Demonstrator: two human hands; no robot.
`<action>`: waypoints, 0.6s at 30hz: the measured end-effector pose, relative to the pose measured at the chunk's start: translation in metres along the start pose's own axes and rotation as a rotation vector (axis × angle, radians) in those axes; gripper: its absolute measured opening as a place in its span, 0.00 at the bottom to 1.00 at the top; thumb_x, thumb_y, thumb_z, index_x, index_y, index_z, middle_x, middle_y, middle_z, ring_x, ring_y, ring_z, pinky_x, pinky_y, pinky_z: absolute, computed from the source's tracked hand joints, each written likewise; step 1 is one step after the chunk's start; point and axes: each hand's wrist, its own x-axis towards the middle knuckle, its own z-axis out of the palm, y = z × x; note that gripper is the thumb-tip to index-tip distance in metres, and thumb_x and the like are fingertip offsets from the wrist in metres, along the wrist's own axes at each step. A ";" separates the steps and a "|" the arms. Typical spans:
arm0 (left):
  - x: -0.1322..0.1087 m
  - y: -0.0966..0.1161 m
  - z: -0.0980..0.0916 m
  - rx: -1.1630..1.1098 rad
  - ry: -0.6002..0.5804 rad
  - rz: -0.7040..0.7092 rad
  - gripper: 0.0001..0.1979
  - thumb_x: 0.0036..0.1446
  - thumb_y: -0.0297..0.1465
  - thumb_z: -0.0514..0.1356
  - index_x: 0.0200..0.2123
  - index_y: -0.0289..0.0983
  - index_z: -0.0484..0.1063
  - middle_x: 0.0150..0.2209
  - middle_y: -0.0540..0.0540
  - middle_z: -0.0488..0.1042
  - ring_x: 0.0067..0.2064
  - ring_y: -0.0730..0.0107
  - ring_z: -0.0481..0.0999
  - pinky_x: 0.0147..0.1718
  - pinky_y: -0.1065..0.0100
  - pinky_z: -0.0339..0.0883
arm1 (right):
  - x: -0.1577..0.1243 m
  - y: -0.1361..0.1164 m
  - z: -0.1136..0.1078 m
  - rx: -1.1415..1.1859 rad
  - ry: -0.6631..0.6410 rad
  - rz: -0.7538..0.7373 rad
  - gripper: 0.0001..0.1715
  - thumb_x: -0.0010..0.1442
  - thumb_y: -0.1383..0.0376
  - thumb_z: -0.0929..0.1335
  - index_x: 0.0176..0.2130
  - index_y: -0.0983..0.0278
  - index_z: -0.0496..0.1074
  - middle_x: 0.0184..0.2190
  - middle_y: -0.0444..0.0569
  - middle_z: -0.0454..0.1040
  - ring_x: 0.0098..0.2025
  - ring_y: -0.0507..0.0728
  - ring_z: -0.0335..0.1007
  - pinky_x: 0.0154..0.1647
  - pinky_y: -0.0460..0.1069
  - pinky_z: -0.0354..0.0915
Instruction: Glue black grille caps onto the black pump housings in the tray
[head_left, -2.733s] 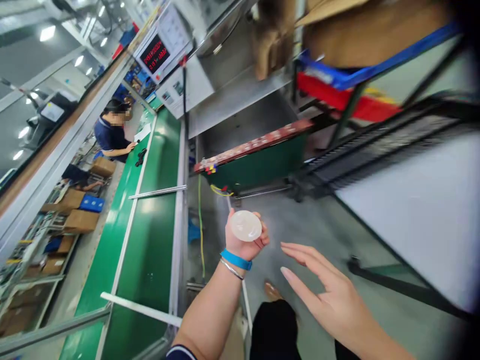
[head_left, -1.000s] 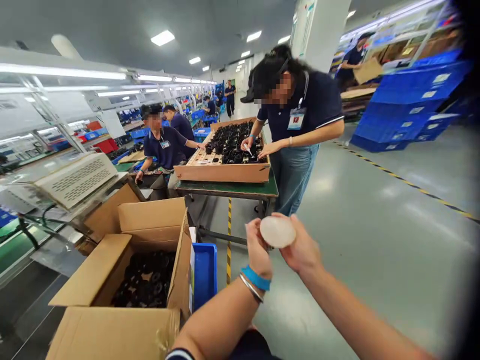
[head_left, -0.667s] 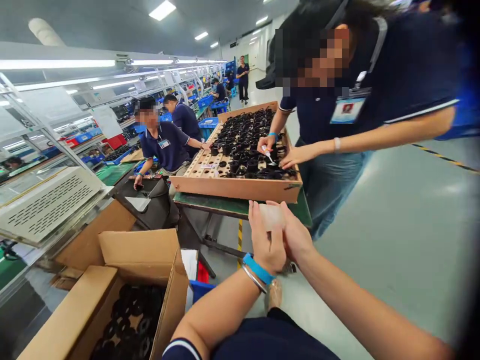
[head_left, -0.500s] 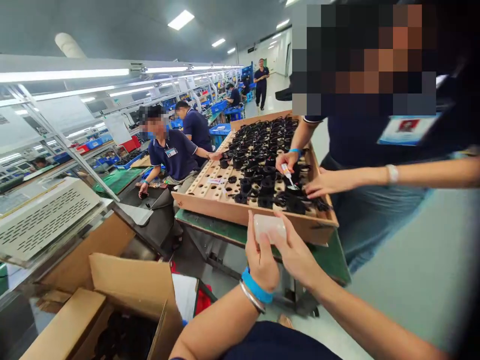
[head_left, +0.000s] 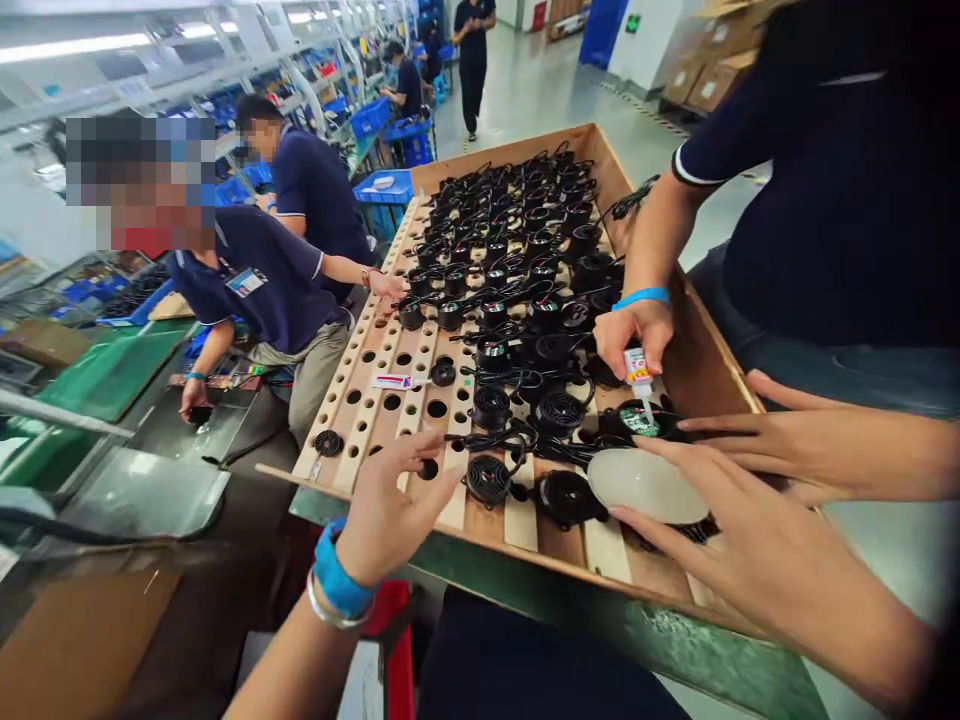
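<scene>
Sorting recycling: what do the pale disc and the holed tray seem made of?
Pale disc, held by the right hand: probably plastic or silicone, milky and semi-matte, with a soft sheen. Holed tray: bare wood, perhaps plywood; tan, matte, with faint grain and raw edges.

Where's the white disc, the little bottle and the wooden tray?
white disc (head_left: 646,485), head view, its middle.
bottle (head_left: 638,368), head view, its label.
tray (head_left: 694,368), head view, its right wall.

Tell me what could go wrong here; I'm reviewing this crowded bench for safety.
The right hand holds the white disc close beside a co-worker's small dropper bottle, so its liquid might drip on either. The left hand rests on the wooden tray beside loose black wires it could snag.
</scene>
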 end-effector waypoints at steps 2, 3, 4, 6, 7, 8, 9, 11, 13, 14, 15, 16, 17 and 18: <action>0.040 -0.006 0.001 0.080 -0.173 0.096 0.17 0.57 0.33 0.63 0.48 0.33 0.73 0.45 0.39 0.79 0.45 0.59 0.78 0.42 0.61 0.74 | 0.010 -0.001 0.016 0.040 -0.050 0.035 0.29 0.67 0.48 0.57 0.55 0.64 0.65 0.43 0.56 0.74 0.44 0.63 0.73 0.39 0.55 0.70; 0.054 -0.009 0.004 0.104 -0.247 0.139 0.16 0.58 0.33 0.62 0.48 0.32 0.73 0.44 0.39 0.79 0.45 0.58 0.78 0.43 0.59 0.74 | 0.015 -0.002 0.024 0.050 -0.067 0.060 0.28 0.68 0.49 0.55 0.55 0.63 0.65 0.44 0.56 0.74 0.44 0.63 0.73 0.41 0.56 0.70; 0.065 -0.013 0.008 0.124 -0.307 0.174 0.15 0.59 0.32 0.61 0.48 0.32 0.73 0.44 0.38 0.78 0.45 0.57 0.78 0.44 0.57 0.73 | 0.020 -0.004 0.032 0.051 -0.083 0.081 0.27 0.68 0.51 0.55 0.56 0.63 0.64 0.45 0.56 0.73 0.46 0.64 0.72 0.43 0.57 0.70; 0.077 -0.020 0.015 0.146 -0.394 0.210 0.14 0.60 0.31 0.59 0.48 0.31 0.73 0.44 0.38 0.78 0.45 0.55 0.78 0.45 0.54 0.73 | 0.030 -0.005 0.046 0.036 -0.111 0.135 0.28 0.68 0.52 0.56 0.59 0.63 0.62 0.48 0.57 0.72 0.49 0.64 0.71 0.48 0.58 0.68; 0.078 -0.025 0.017 0.143 -0.432 0.214 0.14 0.60 0.31 0.58 0.48 0.32 0.72 0.44 0.38 0.78 0.45 0.54 0.77 0.45 0.54 0.73 | 0.035 -0.005 0.053 0.027 -0.121 0.159 0.29 0.68 0.51 0.57 0.61 0.63 0.60 0.49 0.58 0.71 0.50 0.65 0.70 0.49 0.59 0.68; 0.077 -0.029 0.019 0.131 -0.467 0.216 0.14 0.60 0.31 0.58 0.48 0.32 0.72 0.44 0.38 0.77 0.45 0.54 0.77 0.45 0.54 0.73 | 0.040 -0.004 0.060 0.018 -0.132 0.182 0.31 0.67 0.50 0.58 0.62 0.64 0.58 0.49 0.58 0.70 0.51 0.65 0.69 0.50 0.59 0.68; 0.074 -0.034 0.020 0.106 -0.504 0.218 0.14 0.60 0.31 0.57 0.48 0.33 0.72 0.44 0.38 0.77 0.45 0.55 0.77 0.45 0.55 0.73 | 0.046 -0.003 0.066 0.010 -0.141 0.198 0.33 0.67 0.50 0.59 0.63 0.64 0.56 0.49 0.59 0.70 0.51 0.65 0.69 0.50 0.59 0.68; 0.066 -0.043 0.022 0.037 -0.566 0.228 0.15 0.60 0.32 0.58 0.49 0.34 0.71 0.44 0.39 0.77 0.44 0.57 0.77 0.44 0.58 0.74 | 0.056 -0.001 0.077 -0.013 -0.146 0.220 0.36 0.66 0.50 0.60 0.65 0.66 0.53 0.50 0.60 0.69 0.52 0.66 0.68 0.51 0.59 0.67; 0.058 -0.052 0.025 -0.024 -0.622 0.250 0.16 0.59 0.33 0.58 0.49 0.34 0.71 0.43 0.40 0.77 0.42 0.58 0.78 0.41 0.60 0.74 | 0.064 0.001 0.087 -0.053 -0.137 0.223 0.37 0.66 0.52 0.62 0.66 0.68 0.52 0.52 0.62 0.68 0.54 0.66 0.66 0.53 0.59 0.66; 0.053 -0.056 0.027 -0.046 -0.642 0.267 0.16 0.59 0.35 0.58 0.48 0.34 0.71 0.42 0.41 0.78 0.40 0.59 0.78 0.39 0.61 0.75 | 0.067 0.002 0.091 -0.082 -0.136 0.218 0.37 0.65 0.53 0.62 0.66 0.70 0.53 0.52 0.64 0.68 0.54 0.67 0.66 0.52 0.59 0.67; 0.050 -0.060 0.029 -0.063 -0.658 0.292 0.16 0.59 0.36 0.57 0.46 0.34 0.72 0.41 0.41 0.78 0.38 0.59 0.78 0.36 0.61 0.75 | 0.068 0.002 0.094 -0.113 -0.148 0.208 0.37 0.66 0.53 0.62 0.65 0.71 0.53 0.50 0.64 0.69 0.52 0.67 0.67 0.51 0.59 0.67; 0.046 -0.063 0.032 -0.078 -0.670 0.325 0.16 0.59 0.38 0.57 0.45 0.34 0.72 0.40 0.41 0.78 0.36 0.59 0.78 0.34 0.62 0.75 | 0.069 0.003 0.097 -0.140 -0.169 0.198 0.37 0.66 0.53 0.61 0.65 0.72 0.53 0.48 0.65 0.70 0.50 0.67 0.69 0.48 0.59 0.68; 0.044 -0.067 0.034 -0.088 -0.681 0.356 0.17 0.59 0.40 0.56 0.44 0.34 0.72 0.39 0.41 0.78 0.35 0.60 0.78 0.32 0.63 0.74 | 0.070 0.003 0.099 -0.160 -0.190 0.195 0.37 0.66 0.53 0.61 0.65 0.73 0.54 0.46 0.64 0.70 0.48 0.67 0.69 0.47 0.59 0.69; 0.042 -0.070 0.037 -0.091 -0.690 0.382 0.17 0.59 0.41 0.55 0.43 0.34 0.73 0.38 0.41 0.79 0.34 0.60 0.78 0.31 0.63 0.74 | 0.070 0.003 0.101 -0.171 -0.201 0.209 0.37 0.66 0.53 0.61 0.65 0.73 0.54 0.46 0.64 0.71 0.47 0.67 0.69 0.47 0.60 0.69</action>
